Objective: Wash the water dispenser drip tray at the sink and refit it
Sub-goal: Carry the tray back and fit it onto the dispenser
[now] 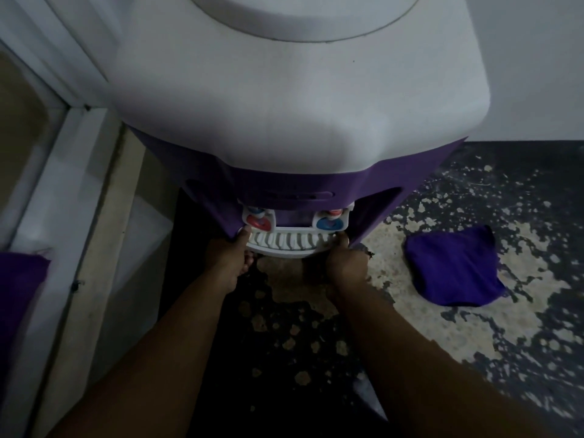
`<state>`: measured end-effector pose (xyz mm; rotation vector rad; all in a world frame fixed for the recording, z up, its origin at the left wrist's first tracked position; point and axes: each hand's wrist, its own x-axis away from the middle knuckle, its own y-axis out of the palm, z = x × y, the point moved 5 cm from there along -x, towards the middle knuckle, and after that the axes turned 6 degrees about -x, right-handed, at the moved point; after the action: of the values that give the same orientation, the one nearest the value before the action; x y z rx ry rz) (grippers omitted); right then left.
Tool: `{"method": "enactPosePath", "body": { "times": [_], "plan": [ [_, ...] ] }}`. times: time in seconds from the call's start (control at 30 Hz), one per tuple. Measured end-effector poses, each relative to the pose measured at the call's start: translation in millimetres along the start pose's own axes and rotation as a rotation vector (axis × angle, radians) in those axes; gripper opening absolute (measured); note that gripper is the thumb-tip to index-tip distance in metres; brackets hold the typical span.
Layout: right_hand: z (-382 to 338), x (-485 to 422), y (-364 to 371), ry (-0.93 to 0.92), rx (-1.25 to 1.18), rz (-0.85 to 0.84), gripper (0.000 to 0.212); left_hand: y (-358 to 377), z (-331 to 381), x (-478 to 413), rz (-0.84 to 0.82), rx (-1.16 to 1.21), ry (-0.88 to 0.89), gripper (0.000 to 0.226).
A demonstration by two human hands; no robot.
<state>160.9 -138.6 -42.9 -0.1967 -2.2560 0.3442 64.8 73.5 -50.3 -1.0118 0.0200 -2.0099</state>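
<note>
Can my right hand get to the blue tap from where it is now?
Probably yes: the right hand grips the drip tray just below the blue tap, nothing between.

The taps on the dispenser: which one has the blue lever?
The right tap, above the right hand, has the blue lever; the left tap, above the left hand, has a red one.

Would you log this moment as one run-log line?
drip tray: at dispenser, below taps | left hand: grips left end | right hand: grips right end
</note>
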Motion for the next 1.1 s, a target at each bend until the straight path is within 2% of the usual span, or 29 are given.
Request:
{"method": "enactPosePath", "body": {
  "times": [0.17,0.3,0.47,0.6,0.63,0.73,0.83,0.93,1.0,1.07,1.1],
  "plan": [
    [-3,5,3,0.012,-0.024,-0.013,0.069,1,-1,3,0.040,0.073,-0.028,0.038],
    [3,6,6,0.038,-0.126,-0.133,0.070,2,-1,10,0.030,0.079,-0.024,0.046],
    [8,-7,4,0.061,-0.151,-0.233,0.075,1,-1,15,0.007,0.067,-0.017,0.038],
    [-9,18,-7,0.070,-0.134,-0.337,0.035,0,-1,14,-0.033,0.061,-0.015,0.036],
    [-10,17,-9,0.078,-0.125,-0.353,0.031,-1,-1,15,-0.039,0.059,-0.014,0.035],
    [-13,15,-11,0.071,-0.113,-0.380,0.030,-3,-1,16,-0.045,0.044,-0.022,0.036],
    [-12,16,-10,0.068,-0.055,-0.368,0.041,-6,0,20,-0.045,0.017,-0.037,0.039],
    [-12,20,-11,0.040,0.037,-0.348,0.045,-9,0,26,-0.041,0.002,-0.037,0.039],
    [-10,24,-12,0.009,0.094,-0.342,0.036,-11,-1,30,-0.053,-0.007,-0.035,0.042],
    [-11,30,-13,-0.117,0.187,-0.342,0.024,-12,-5,37,-0.089,-0.035,-0.028,0.046],
    [-12,33,-14,-0.244,0.278,-0.355,0.023,-12,-9,42,-0.108,-0.050,-0.020,0.045]
  ]
}}
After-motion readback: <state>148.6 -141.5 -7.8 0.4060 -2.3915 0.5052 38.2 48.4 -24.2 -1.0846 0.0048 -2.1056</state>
